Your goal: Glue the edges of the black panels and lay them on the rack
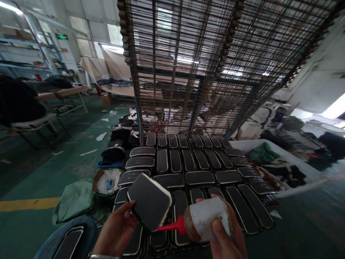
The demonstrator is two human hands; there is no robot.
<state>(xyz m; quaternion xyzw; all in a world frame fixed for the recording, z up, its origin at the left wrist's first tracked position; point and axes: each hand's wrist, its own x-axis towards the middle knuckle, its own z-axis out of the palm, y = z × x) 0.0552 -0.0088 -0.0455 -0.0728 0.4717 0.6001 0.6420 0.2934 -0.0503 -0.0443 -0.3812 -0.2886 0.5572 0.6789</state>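
My left hand (119, 227) is closed on the left edge of a dark, rounded rectangular panel (150, 200) with a pale border along its rim. In my right hand (228, 237) is a squeeze bottle (207, 219) with a whitish label and brownish contents, tipped sideways. Its red nozzle (171, 226) points left, and the tip meets the panel's lower right edge. Beneath both hands, similar dark panels (200, 178) with pale rims lie in rows and stacks. Another such panel (69, 245) rests on a round blue-grey stool (86, 232) at the lower left.
A tall wire mesh rack (189, 43) leans over the far side of the panels. On the right stands a white bin (298, 160) holding cloth. To the left are a round container (107, 180), a green cloth bag (75, 199) and dark bundles (113, 150). A seated person (16, 97) is at far left.
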